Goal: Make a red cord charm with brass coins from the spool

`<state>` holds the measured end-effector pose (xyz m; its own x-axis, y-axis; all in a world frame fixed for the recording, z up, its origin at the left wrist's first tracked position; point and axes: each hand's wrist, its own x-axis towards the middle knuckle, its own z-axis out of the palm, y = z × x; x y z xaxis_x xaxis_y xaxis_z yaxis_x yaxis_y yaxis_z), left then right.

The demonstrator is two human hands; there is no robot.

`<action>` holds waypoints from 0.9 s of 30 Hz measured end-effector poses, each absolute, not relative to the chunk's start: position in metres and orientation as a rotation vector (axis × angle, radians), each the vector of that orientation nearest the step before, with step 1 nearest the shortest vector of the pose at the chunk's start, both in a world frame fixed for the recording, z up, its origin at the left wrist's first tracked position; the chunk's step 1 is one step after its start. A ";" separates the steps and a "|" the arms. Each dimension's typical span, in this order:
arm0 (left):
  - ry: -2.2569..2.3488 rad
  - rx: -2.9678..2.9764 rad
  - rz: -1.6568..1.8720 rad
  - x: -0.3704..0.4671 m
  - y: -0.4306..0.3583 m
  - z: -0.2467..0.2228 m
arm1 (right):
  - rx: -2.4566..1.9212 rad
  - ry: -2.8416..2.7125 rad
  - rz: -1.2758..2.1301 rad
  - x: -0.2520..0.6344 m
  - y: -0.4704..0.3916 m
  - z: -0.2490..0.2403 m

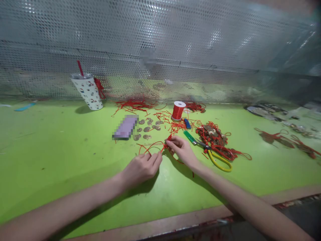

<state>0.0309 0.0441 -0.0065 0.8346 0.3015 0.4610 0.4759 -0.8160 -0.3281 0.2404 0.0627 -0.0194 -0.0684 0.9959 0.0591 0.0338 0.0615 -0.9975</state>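
Observation:
My left hand [142, 166] pinches one end of a thin red cord [153, 145] just above the green table [50, 150]. My right hand [182, 149] pinches the cord's other end, where it bunches into a small red knot [168, 140]. The cord loops between the two hands. Several brass coins [147, 127] lie just beyond the hands. A spool of red cord [178, 110] stands upright behind them.
Yellow-handled scissors [218, 157] and a green lighter [190, 137] lie right of my right hand, beside a pile of coins knotted with red cord [213, 135]. A blue lighter [187, 123], a purple phone [126, 127], a lidded cup with a straw [88, 90] and a perforated metal wall [160, 50] lie farther back.

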 end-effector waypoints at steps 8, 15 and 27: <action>-0.629 -2.842 -0.478 0.042 -0.005 0.003 | -1.192 -1.431 0.988 0.246 0.062 -0.014; -0.499 -3.179 -0.949 0.012 -0.010 0.012 | -1.244 -1.530 0.808 0.250 0.065 -0.006; -1.414 -3.566 -1.414 0.055 0.096 0.024 | -1.040 -1.687 0.898 0.235 0.056 0.028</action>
